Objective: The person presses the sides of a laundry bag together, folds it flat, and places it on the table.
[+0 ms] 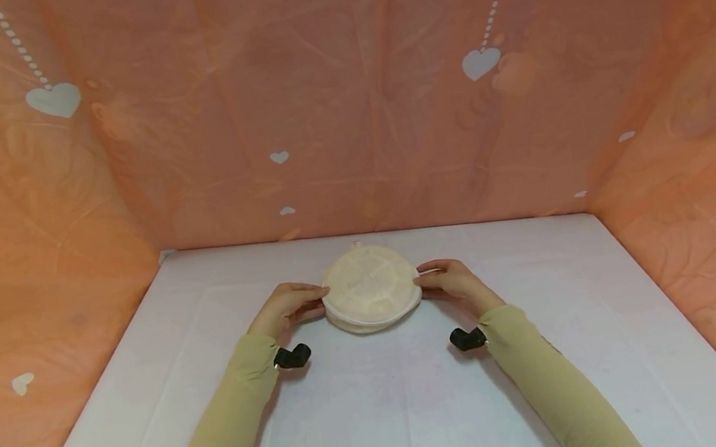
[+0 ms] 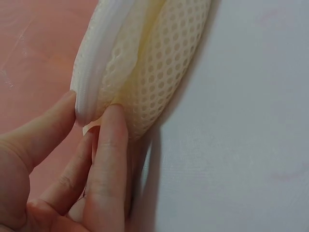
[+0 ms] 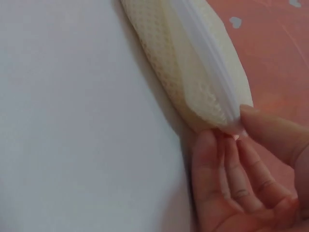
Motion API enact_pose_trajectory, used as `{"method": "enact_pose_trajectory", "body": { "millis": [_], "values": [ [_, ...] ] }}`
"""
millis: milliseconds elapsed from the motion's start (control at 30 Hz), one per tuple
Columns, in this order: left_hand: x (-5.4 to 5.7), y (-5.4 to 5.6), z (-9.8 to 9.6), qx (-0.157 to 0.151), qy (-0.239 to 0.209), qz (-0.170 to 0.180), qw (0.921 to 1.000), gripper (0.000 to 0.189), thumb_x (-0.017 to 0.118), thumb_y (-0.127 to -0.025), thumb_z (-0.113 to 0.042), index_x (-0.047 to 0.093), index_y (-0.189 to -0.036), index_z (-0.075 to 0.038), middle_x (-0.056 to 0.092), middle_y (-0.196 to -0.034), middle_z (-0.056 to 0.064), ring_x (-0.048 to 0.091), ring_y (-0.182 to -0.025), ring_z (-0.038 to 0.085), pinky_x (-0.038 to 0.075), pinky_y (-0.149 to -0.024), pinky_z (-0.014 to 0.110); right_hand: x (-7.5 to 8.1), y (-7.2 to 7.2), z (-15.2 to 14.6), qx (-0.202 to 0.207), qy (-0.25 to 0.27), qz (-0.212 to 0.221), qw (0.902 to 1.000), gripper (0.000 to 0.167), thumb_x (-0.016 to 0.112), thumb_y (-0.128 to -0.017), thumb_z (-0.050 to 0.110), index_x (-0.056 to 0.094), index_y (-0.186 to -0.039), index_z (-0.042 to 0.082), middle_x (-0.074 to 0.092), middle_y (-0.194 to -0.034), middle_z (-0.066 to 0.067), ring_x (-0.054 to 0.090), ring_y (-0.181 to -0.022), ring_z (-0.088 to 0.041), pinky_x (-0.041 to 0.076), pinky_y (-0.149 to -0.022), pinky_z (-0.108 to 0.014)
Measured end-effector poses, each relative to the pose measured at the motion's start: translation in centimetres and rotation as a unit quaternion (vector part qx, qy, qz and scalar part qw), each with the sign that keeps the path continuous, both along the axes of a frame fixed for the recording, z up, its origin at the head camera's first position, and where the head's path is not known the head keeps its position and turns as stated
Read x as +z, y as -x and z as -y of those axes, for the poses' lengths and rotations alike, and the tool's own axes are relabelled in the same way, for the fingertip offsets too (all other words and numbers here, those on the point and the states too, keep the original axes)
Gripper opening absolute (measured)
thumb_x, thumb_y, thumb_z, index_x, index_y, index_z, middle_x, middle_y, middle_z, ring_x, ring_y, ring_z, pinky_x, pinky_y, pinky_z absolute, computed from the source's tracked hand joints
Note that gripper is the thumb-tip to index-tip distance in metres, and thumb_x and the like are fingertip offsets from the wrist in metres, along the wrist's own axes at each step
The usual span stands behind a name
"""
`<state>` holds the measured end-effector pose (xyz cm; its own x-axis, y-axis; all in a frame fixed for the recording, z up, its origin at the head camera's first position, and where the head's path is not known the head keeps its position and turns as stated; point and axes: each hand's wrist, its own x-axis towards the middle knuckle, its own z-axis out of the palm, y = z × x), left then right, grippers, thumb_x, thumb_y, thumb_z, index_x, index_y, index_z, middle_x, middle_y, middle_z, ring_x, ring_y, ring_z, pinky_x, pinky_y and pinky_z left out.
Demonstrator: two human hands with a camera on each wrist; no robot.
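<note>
A round, cream mesh laundry bag (image 1: 369, 283) lies flattened near the back middle of the white table. My left hand (image 1: 290, 305) pinches its left edge. In the left wrist view the thumb presses the white zipper band (image 2: 104, 58) while the other fingers are under the rim, against the honeycomb mesh (image 2: 169, 63). At the opposite edge my right hand (image 1: 452, 283) pinches the bag, its thumb on the zipper band (image 3: 207, 53) and its curled fingers below. A small loop (image 1: 357, 243) sticks out at the bag's far side.
The white-covered table (image 1: 372, 420) is walled at the back and both sides by orange sheeting (image 1: 314, 107) printed with pale hearts. Black camera mounts (image 1: 292, 356) sit at both wrists, near the cuffs of the yellow-green sleeves (image 1: 221, 426).
</note>
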<state>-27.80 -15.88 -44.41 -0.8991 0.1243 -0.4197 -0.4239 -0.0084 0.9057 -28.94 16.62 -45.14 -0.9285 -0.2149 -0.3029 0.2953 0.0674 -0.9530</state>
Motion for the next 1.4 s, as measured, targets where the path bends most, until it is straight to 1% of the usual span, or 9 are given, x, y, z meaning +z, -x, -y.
{"method": "enact_pose_trajectory", "body": {
  "millis": [167,600,700,833,933,1033,1100,1300,1400],
  "values": [
    [0.0,-0.2,0.1,-0.005,-0.02,-0.003,0.9998,0.037,0.071,-0.086,-0.007,0.058,-0.117,0.01,0.063,-0.102,0.012,0.064,-0.086,0.016,0.054,-0.084,0.03,-0.1,-0.3,-0.5,0.012,0.019,-0.006,0.9997,0.048,0.068,-0.088,0.005,0.048,-0.131,-0.006,0.059,-0.119,-0.02,0.064,-0.097,-0.022,0.051,-0.091,-0.037],
    [0.3,-1.2,0.5,-0.012,-0.052,-0.06,0.9968,0.03,0.068,-0.089,-0.007,0.062,-0.115,0.008,0.066,-0.107,0.015,0.066,-0.091,0.02,0.052,-0.089,0.034,0.3,-0.9,-1.4,0.052,0.033,-0.035,0.9975,0.044,0.062,-0.092,0.004,0.045,-0.13,-0.011,0.059,-0.117,-0.018,0.064,-0.098,-0.021,0.048,-0.096,-0.038],
    [0.6,-1.9,0.7,-0.016,-0.071,-0.084,0.9938,0.033,0.064,-0.092,-0.007,0.059,-0.12,0.01,0.063,-0.115,0.019,0.064,-0.102,0.025,0.049,-0.094,0.038,0.5,-1.0,-1.8,0.063,0.032,-0.037,0.9968,0.044,0.063,-0.092,0.006,0.045,-0.13,-0.008,0.059,-0.12,-0.019,0.063,-0.104,-0.024,0.046,-0.098,-0.038],
    [1.4,-3.4,1.2,0.008,-0.106,-0.081,0.991,0.041,0.065,-0.092,-0.01,0.053,-0.127,0.007,0.054,-0.128,0.022,0.054,-0.118,0.034,0.042,-0.102,0.044,0.9,-1.3,-2.6,0.072,-0.001,-0.053,0.996,0.047,0.064,-0.092,0.009,0.047,-0.133,-0.006,0.06,-0.122,-0.018,0.059,-0.112,-0.027,0.044,-0.1,-0.038],
    [2.1,-4.2,1.6,0.029,-0.121,-0.074,0.9895,0.046,0.067,-0.09,-0.015,0.049,-0.129,0.002,0.048,-0.133,0.023,0.047,-0.123,0.039,0.039,-0.104,0.046,1.2,-1.5,-3.2,0.063,-0.015,-0.055,0.9964,0.049,0.065,-0.092,0.012,0.046,-0.134,-0.005,0.058,-0.125,-0.02,0.057,-0.115,-0.029,0.044,-0.1,-0.038],
    [2.6,-4.6,2.1,0.031,-0.12,-0.083,0.9888,0.048,0.066,-0.091,-0.017,0.047,-0.132,0.001,0.046,-0.135,0.024,0.044,-0.125,0.04,0.038,-0.104,0.048,1.3,-1.5,-4.1,0.057,-0.011,-0.054,0.9969,0.05,0.063,-0.093,0.012,0.044,-0.135,-0.006,0.055,-0.128,-0.024,0.056,-0.117,-0.032,0.043,-0.101,-0.039],
    [2.7,-4.4,2.5,0.022,-0.114,-0.094,0.9888,0.046,0.064,-0.093,-0.015,0.048,-0.132,0.003,0.046,-0.134,0.025,0.046,-0.123,0.041,0.038,-0.104,0.049,1.4,-1.6,-4.7,0.06,-0.017,-0.057,0.9965,0.05,0.062,-0.094,0.013,0.043,-0.137,-0.006,0.053,-0.13,-0.025,0.055,-0.118,-0.033,0.043,-0.102,-0.039],
    [2.7,-2.7,3.8,-0.001,-0.085,-0.086,0.9927,0.031,0.059,-0.096,-0.013,0.057,-0.122,0.004,0.057,-0.12,0.023,0.059,-0.109,0.035,0.039,-0.103,0.05,2.3,-1.4,-6.5,0.077,-0.018,-0.062,0.9949,0.052,0.056,-0.097,0.008,0.035,-0.142,-0.007,0.045,-0.137,-0.03,0.048,-0.123,-0.038,0.038,-0.105,-0.044],
    [2.9,-3.0,4.1,0.005,-0.126,-0.105,0.9864,0.036,0.057,-0.097,-0.013,0.049,-0.127,0.005,0.053,-0.124,0.022,0.054,-0.113,0.035,0.035,-0.105,0.054,2.9,-1.4,-7.4,0.08,-0.021,-0.059,0.9949,0.053,0.054,-0.098,0.008,0.033,-0.143,-0.008,0.043,-0.138,-0.03,0.047,-0.124,-0.04,0.036,-0.106,-0.046]
  ]
}}
